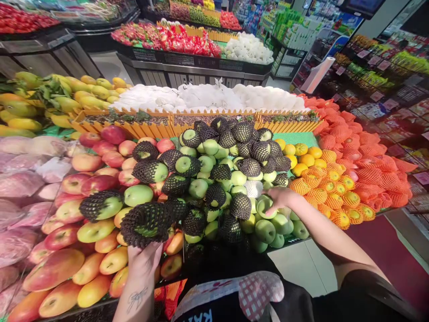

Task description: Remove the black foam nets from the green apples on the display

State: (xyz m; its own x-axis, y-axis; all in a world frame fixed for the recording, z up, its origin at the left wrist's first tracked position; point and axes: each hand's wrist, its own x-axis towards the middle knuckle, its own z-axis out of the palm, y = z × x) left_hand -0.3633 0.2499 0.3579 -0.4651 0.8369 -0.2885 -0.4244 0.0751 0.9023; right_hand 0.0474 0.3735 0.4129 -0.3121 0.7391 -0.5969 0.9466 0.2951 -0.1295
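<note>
My left hand point(145, 257) is closed around a black foam fruit net point(142, 226), held low over the mangoes. Some green shows through the net's mouth, but I cannot tell whether a whole fruit sits inside. On the right, my right hand point(280, 197) grips a green apple point(264, 206) at the edge of the apple pile, its fingers partly hidden. Around it lie bare green apples point(265, 230) and apples in black nets point(240, 205). A white-netted fruit point(254, 188) rests just left of that hand.
Red apples point(114, 134) and red-yellow mangoes point(53, 270) fill the left. Oranges point(306, 159) and red-netted fruit point(358, 147) lie on the right. A low orange picket fence point(134, 130) runs behind, before white-wrapped fruit point(208, 96). Wrapped pink packs point(20, 188) sit far left.
</note>
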